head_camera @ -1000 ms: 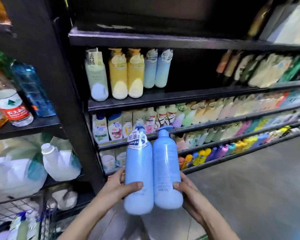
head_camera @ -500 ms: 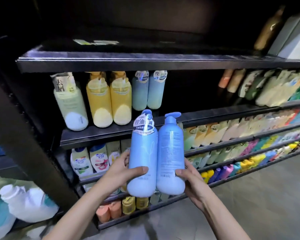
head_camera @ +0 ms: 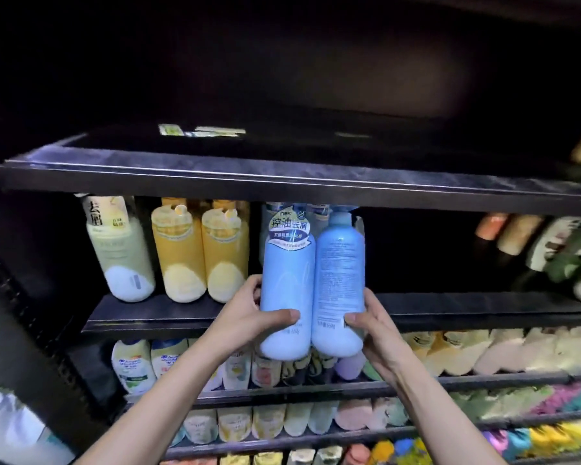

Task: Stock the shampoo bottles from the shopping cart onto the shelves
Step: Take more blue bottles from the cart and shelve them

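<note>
Dark store shelving (head_camera: pixel 282 182) fills the view, with rows of bottles stacked tier upon tier. Two light blue shampoo bottles (head_camera: pixel 311 280) are held upright and pressed side by side in front of the second shelf (head_camera: pixel 155 317), their bases hanging below its front edge and their tops level with the underside of the shelf above. The left hand (head_camera: pixel 249 317) is closed around the left bottle, thumb laid across its front; the right hand (head_camera: pixel 371 327) is wrapped around the right bottle in the same way. Behind the pair, the tops of more blue bottles (head_camera: pixel 317 209) are glimpsed on the second shelf, though they are largely hidden. Just to the left, two yellow bottles (head_camera: pixel 200 250) and a pale green bottle (head_camera: pixel 119 250) are stood on that shelf. To the right of the held pair the shelf is seen bare and dark, until a blurred group of leaning bottles (head_camera: pixel 547 250) far right. Lower tiers (head_camera: pixel 349 387) are packed with small white, cream, pastel and bright-coloured bottles, blurred towards the right.
</note>
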### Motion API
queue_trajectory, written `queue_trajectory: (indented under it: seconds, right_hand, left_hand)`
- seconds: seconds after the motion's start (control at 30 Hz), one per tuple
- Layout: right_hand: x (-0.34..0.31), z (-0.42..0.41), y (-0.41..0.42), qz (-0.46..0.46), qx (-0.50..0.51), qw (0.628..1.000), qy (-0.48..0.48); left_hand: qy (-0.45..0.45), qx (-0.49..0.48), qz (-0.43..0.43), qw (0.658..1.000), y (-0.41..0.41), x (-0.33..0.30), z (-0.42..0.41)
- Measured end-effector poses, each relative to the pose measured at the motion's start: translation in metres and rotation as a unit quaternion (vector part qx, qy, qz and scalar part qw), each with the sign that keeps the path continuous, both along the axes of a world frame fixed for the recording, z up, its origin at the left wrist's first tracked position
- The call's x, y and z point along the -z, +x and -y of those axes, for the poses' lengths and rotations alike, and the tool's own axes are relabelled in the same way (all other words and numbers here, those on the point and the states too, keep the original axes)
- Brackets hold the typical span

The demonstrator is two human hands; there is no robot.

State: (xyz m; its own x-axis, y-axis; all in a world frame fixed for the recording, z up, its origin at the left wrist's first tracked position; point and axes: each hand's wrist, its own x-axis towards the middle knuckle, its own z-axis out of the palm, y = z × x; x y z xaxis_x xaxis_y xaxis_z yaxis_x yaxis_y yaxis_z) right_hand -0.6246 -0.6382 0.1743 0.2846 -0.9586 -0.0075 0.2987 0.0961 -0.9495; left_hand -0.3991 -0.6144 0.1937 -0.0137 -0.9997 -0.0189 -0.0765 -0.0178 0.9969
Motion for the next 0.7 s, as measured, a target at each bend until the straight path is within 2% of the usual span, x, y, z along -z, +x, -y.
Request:
queue_trajectory:
  seconds: [0.3, 0.7]
  right_hand:
    - [0.007, 0.063, -0.006, -0.034, -0.020, 0.998, -0.057]
    - [0.033, 0.090, 0.005, -0.083, 0.008, 0.995, -0.061]
  left_hand:
    - [-0.039, -0.083, 0.091, 0.992, -0.014, 0.012, 0.047]
    - [-0.032, -0.118, 0.071, 0.990, -0.015, 0.042, 0.069]
